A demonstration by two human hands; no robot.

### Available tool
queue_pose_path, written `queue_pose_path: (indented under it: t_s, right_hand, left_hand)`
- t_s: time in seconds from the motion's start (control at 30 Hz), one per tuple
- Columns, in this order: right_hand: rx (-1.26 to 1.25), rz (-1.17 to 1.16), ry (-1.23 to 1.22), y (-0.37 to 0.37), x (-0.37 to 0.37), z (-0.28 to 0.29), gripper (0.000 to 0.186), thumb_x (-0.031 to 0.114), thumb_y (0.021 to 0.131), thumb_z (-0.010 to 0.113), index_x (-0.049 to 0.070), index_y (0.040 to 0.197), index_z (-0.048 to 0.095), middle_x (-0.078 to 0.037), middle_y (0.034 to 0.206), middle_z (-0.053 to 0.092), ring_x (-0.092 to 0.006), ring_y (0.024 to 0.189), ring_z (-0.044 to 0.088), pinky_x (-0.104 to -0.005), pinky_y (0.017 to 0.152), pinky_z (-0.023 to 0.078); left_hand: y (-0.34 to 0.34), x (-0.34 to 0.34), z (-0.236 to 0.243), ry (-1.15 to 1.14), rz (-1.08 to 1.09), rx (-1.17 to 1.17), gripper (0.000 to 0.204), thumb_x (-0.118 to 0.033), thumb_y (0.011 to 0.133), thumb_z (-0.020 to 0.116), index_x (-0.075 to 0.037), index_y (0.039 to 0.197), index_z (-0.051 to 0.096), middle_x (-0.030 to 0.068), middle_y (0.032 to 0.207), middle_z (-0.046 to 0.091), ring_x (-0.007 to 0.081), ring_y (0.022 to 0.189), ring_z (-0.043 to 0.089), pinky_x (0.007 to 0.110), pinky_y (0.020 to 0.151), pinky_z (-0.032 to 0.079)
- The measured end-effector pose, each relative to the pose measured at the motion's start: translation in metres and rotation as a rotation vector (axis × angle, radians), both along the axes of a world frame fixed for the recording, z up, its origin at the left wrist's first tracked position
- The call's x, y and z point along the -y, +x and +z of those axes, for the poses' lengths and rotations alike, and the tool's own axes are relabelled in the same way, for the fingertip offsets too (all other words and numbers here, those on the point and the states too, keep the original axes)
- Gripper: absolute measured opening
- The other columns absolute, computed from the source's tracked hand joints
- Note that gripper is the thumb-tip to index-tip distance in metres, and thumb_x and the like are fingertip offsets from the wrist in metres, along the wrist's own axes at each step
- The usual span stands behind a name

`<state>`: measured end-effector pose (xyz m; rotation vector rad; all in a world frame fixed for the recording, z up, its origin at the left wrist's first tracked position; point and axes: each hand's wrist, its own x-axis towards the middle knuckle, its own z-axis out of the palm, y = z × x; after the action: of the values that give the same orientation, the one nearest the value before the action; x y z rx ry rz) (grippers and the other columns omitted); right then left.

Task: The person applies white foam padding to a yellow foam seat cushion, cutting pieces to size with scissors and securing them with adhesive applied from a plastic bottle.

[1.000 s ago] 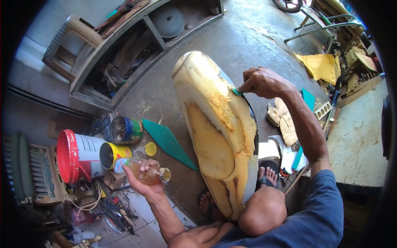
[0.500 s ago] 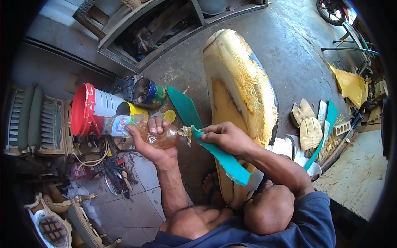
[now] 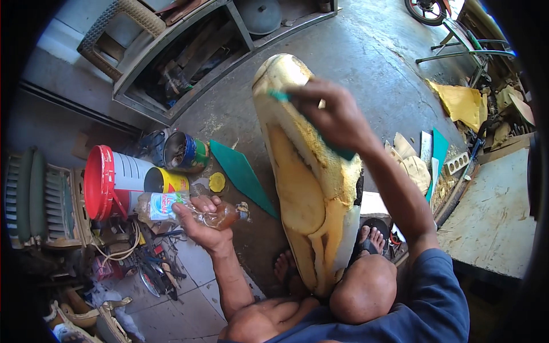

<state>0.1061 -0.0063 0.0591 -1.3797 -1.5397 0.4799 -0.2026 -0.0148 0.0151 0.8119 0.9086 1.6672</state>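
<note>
My left hand (image 3: 207, 233) is wrapped round a clear plastic bottle (image 3: 226, 217) holding amber liquid. The bottle lies nearly level, its crusted mouth pointing right. A long yellow foam seat (image 3: 294, 208), shaped like a motorcycle saddle, stretches away from me between my knees. Over its far part my right hand (image 3: 334, 111), blurred by motion, grips a green foam strip (image 3: 279, 95). One end of the strip pokes out left of the fingers; most of the rest is hidden under the hand. Whether the strip touches the seat I cannot tell.
A red-rimmed white bucket (image 3: 100, 183), a yellow can (image 3: 166, 182) and a blue-green tin (image 3: 186, 151) stand at the left, above scattered tools (image 3: 157, 271). Another green sheet (image 3: 243, 176) lies beside the seat. Foam and cardboard scraps (image 3: 414, 168) lie right, near a pale board (image 3: 492, 211).
My right hand has carried the green strip away from the bottle's mouth, forward over the seat's far part. The left hand still holds the bottle, and the whole view has shifted somewhat.
</note>
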Motion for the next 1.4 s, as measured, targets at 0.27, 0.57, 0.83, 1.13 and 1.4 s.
queue_pose_path:
  t_s: [0.27,0.57,0.83,1.13,1.4]
  right_hand:
    - [0.657,-0.018,-0.324,0.098,-0.038,-0.032,0.026,0.019,0.1,0.061,0.029,0.116,0.078,-0.006,0.094,0.068,-0.0233,0.089,0.068,-0.0392,0.077,0.055]
    - [0.688,-0.093,-0.184,0.114,0.023,-0.055,0.027,0.014,0.098,0.066,0.03,0.114,0.079,-0.005,0.082,0.062,-0.0197,0.072,0.061,-0.0364,0.06,0.05]
    - [0.635,-0.232,-0.024,0.089,0.085,-0.069,0.034,0.013,0.095,0.067,0.037,0.118,0.077,-0.002,0.09,0.063,-0.0192,0.074,0.063,-0.0358,0.06,0.052]
    - [0.69,-0.028,-0.475,0.098,0.081,-0.024,0.032,0.011,0.095,0.064,0.032,0.115,0.079,-0.005,0.09,0.067,-0.024,0.081,0.068,-0.0402,0.069,0.054]
    - [0.593,-0.009,-0.345,0.083,0.017,0.007,0.025,0.018,0.098,0.064,0.024,0.117,0.078,-0.007,0.09,0.069,-0.0255,0.085,0.068,-0.0399,0.07,0.054]
  left_hand:
    - [-0.011,0.002,0.003,-0.023,-0.02,0.031,0.05,-0.055,0.107,0.044,-0.015,0.078,0.046,-0.0013,0.064,0.042,0.0122,0.062,0.045,0.036,0.069,0.046]
    - [-0.001,0.001,-0.009,-0.072,-0.167,0.07,0.049,-0.058,0.105,0.046,-0.014,0.083,0.047,-0.0008,0.065,0.044,0.0126,0.063,0.045,0.036,0.069,0.046]
    - [0.003,0.003,-0.009,-0.127,-0.196,0.047,0.052,-0.058,0.105,0.046,-0.014,0.078,0.046,-0.0001,0.065,0.043,0.0132,0.063,0.044,0.036,0.069,0.046]
    - [-0.005,0.002,-0.006,-0.106,-0.19,0.058,0.051,-0.058,0.105,0.047,-0.014,0.081,0.047,-0.0002,0.064,0.043,0.013,0.063,0.045,0.035,0.069,0.046]
    - [0.005,0.0,-0.008,-0.137,-0.241,0.092,0.053,-0.059,0.105,0.046,-0.013,0.08,0.047,-0.0003,0.065,0.044,0.0132,0.062,0.045,0.037,0.068,0.046]
